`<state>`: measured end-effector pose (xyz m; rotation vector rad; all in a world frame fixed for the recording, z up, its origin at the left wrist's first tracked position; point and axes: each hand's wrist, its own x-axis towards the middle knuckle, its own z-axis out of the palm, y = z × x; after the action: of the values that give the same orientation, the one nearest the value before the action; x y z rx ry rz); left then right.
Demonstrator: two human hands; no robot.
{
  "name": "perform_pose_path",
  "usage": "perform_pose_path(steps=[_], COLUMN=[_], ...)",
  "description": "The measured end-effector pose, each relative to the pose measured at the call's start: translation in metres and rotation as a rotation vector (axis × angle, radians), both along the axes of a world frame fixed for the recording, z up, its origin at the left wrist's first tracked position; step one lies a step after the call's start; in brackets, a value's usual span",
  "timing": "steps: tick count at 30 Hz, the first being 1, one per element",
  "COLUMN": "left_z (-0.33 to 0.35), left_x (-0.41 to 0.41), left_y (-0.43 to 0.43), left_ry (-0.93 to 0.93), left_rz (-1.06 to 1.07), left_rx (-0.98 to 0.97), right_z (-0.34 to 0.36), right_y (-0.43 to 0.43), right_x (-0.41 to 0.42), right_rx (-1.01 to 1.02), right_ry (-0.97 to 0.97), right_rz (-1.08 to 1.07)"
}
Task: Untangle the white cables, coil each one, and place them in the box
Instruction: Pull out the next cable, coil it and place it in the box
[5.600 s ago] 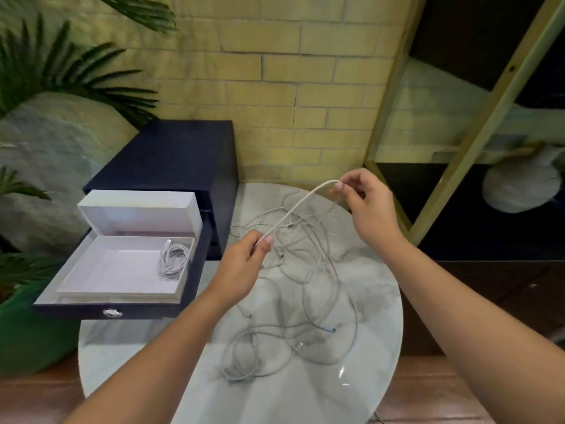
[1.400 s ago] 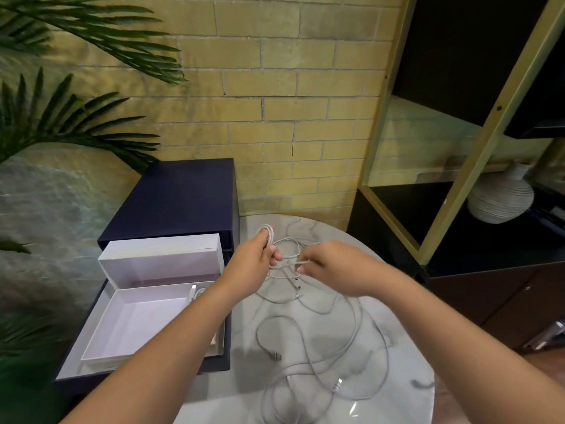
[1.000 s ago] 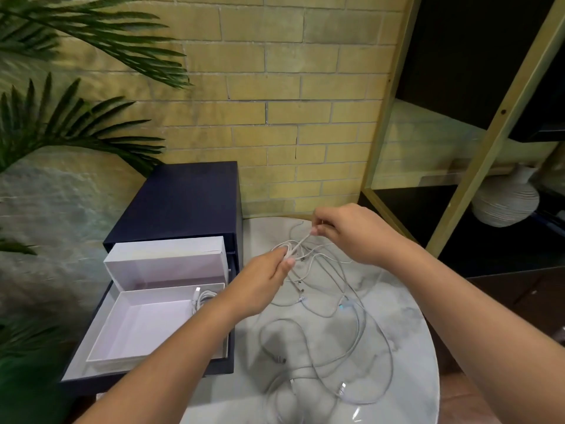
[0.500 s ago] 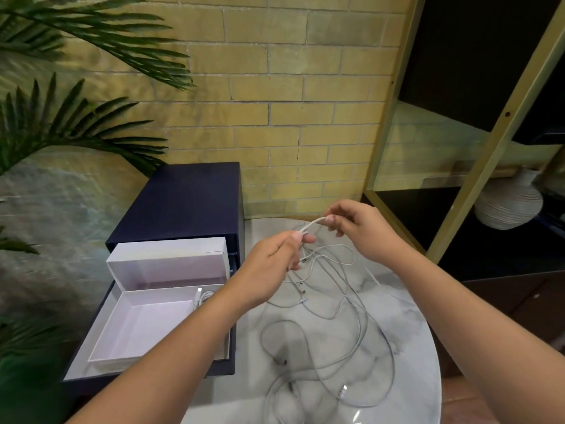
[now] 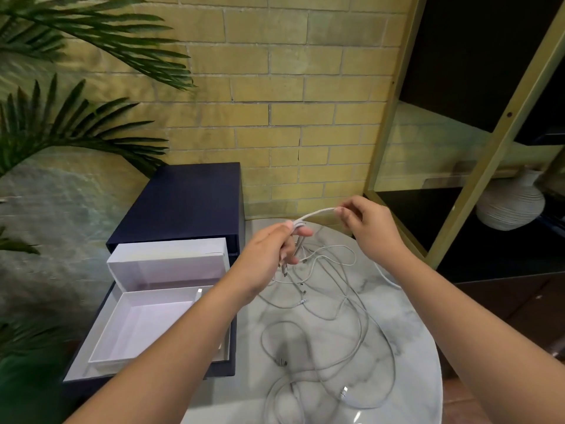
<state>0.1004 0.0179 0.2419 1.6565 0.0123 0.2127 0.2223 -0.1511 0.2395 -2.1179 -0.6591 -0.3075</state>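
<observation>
A tangle of white cables lies spread over the round marble table. My left hand is shut on a small bundle of loops of one white cable, above the table's far edge. My right hand pinches the same cable; a short stretch arches between the two hands. The rest of that cable hangs down into the tangle. The open white box sits to the left in a dark drawer; my left forearm hides most of the coiled cable in it, only a plug end shows.
A dark blue drawer cabinet stands left of the table against a yellow brick wall. Palm leaves hang at the far left. On the right is a gold-framed dark shelf with a white ribbed vase.
Over the last second my hands have kept gathering loops of one cable into my left hand. My right hand has drawn a little to the right, stretching a short span of cable between them.
</observation>
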Motion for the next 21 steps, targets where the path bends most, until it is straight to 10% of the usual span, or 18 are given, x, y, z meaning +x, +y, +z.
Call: perform_pose_path(steps=[9,21], left_z=[0.01,-0.022], left_x=[0.011,0.024], left_y=[-0.005,0.003], left_ry=[-0.027,0.047], left_rz=[-0.038,0.078], left_rx=[-0.265,0.171], right_z=[-0.051,-0.014], right_y=[0.011,0.018], right_x=[-0.028,-0.063], right_rx=[-0.392,-0.698], right_ry=[0.265,0.131], right_rz=[0.174,0.358])
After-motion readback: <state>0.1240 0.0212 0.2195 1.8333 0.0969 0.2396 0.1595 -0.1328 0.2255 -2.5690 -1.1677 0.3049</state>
